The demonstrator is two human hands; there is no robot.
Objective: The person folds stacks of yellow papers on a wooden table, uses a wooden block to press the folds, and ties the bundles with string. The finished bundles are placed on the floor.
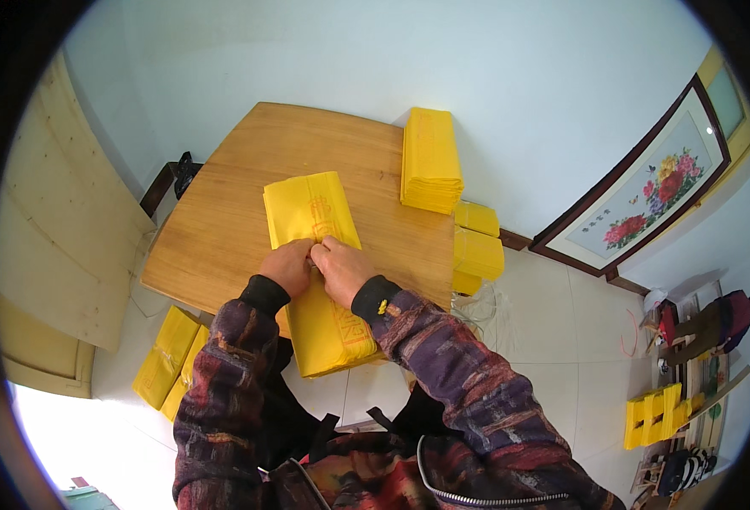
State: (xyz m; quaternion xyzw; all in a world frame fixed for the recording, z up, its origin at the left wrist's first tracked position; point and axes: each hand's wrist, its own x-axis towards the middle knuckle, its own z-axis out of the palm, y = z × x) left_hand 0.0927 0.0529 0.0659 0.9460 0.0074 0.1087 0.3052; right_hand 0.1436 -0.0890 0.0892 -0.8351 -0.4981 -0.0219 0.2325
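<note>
A thick bundle of folded yellow sheets (pixel 332 331) with red printing lies lengthwise in front of me, its near end jutting past the table's edge. My left hand (pixel 288 266) and my right hand (pixel 343 270) meet over the bundle's middle. Both have their fingers closed in a pinch, the tips almost touching. Whatever is between the fingertips is too small or hidden to make out. The wooden table (pixel 213 229) carries the bundle's far part.
A tall yellow stack (pixel 430 161) stands at the table's right edge. More yellow bundles lie below it (pixel 479 252), at the lower left (pixel 167 357) and far right (pixel 654 416). A framed flower picture (pixel 647 187) leans at the wall. Another person (pixel 715 327) is at the far right.
</note>
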